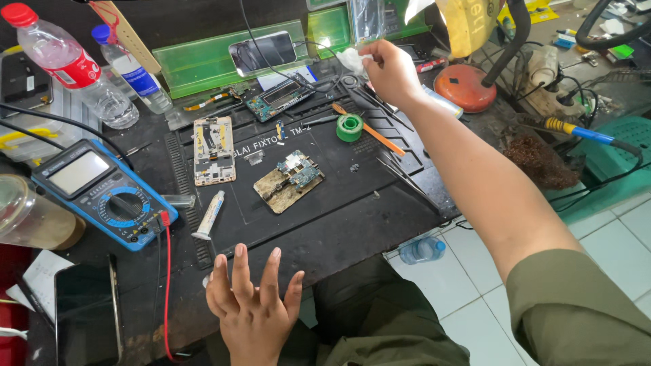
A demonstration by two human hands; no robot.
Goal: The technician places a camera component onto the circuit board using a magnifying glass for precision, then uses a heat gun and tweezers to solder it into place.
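Two hands apart: right hand (392, 71), upper centre, pinching white tissue (352, 61) for wiping; left hand (252, 305), bottom centre, fingers spread, empty, below circuit board (290, 179).

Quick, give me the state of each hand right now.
Left hand: open, fingers spread, holding nothing.
Right hand: closed, pinching a white tissue.

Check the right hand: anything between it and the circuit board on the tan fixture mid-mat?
Yes. The right hand, pinching a white tissue, is at the mat's far edge. Between it and the green circuit board on the tan fixture lie the green tape roll and an orange-handled tool.
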